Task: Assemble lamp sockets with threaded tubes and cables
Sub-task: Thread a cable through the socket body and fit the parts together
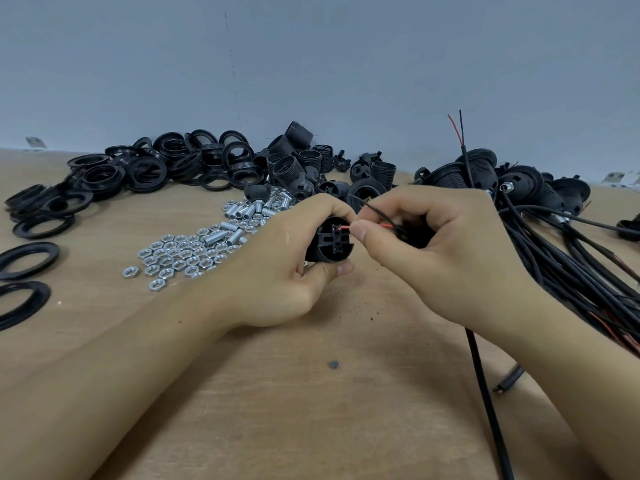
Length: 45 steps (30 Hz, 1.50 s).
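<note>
Black plastic, the lamp socket (330,243) sat above the wooden table (277,393), gripped all round by the left hand (287,268). The right hand (440,251) pinched a red wire (375,225), whose tip poked into the socket's slot. Silver nuts (176,256) lay nearby.

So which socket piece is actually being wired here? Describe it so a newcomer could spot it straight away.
Start at the two hands meeting at the middle of the wooden table, in front of the scattered silver nuts. The left hand grips a black socket body with its slotted end facing the camera. Unlike the loose sockets piled behind, it has a red wire entering it, fed by the right hand.
</note>
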Available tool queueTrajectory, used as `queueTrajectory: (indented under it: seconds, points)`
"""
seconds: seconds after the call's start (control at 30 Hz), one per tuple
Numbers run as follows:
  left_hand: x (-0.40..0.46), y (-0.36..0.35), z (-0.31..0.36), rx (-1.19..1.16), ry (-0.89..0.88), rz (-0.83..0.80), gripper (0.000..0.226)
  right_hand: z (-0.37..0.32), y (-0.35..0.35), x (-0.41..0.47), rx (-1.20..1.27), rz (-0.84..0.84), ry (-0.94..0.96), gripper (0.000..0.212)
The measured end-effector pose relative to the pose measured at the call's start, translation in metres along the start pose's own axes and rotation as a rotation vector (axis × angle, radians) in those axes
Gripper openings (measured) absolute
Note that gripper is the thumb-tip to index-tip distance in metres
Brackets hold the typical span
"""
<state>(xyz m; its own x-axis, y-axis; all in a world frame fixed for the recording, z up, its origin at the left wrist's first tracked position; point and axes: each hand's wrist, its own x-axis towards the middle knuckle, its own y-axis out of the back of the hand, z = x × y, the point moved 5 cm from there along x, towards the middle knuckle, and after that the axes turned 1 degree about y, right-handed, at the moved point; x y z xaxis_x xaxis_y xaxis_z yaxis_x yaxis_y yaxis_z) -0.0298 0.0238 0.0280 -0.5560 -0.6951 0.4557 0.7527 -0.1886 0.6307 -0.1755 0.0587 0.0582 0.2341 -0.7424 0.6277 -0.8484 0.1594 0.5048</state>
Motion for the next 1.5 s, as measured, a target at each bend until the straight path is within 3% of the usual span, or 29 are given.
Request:
queueTrajectory:
  seconds: [0.53,1.2,1.33,1.5]
  points:
    - [0.000,-0.004,0.000,0.092,0.038,-0.068,0.035,0.005,-0.002,0.001,-0.003,-0.061,-0.047,0.014]
    - [-0.003,-0.006,0.008,0.152,0.002,-0.098,0.045,-0.005,-0.006,-0.002,-0.224,-0.087,0.083,0.014]
    - [-0.001,-0.005,0.012,0.098,0.023,-0.041,0.051,-0.005,-0.006,-0.003,-0.149,-0.093,0.046,0.012]
    - [-0.001,0.008,0.008,0.019,0.092,0.170,0.051,-0.005,-0.003,-0.001,0.090,-0.089,-0.050,0.006]
